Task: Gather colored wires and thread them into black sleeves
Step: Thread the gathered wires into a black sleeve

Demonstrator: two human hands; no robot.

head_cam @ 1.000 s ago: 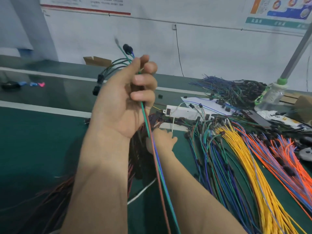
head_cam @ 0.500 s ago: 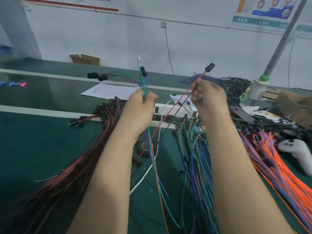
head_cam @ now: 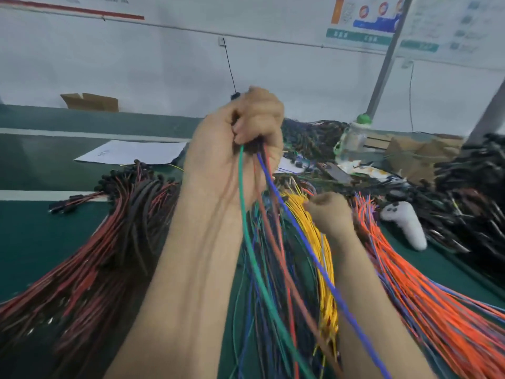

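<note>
- The left hand was raised up and to the left of the yellow wires, its fist closed tight round a wire bunch.
- From that fist a green wire and a blue wire hung down, the blue one crossing in front of the yellow wires.
- A black sleeve tip poked out of the top of the fist.
- The right hand sat low, touching the right edge of the yellow wires, with its fingers curled. I couldn't tell whether it had hold of anything.
- Red-and-black wires fanned out well to the left of the yellow wires.
- Orange wires lay just to their right, and a white controller lay beyond those.
- A bottle with a green cap stood behind the yellow wires.
</note>
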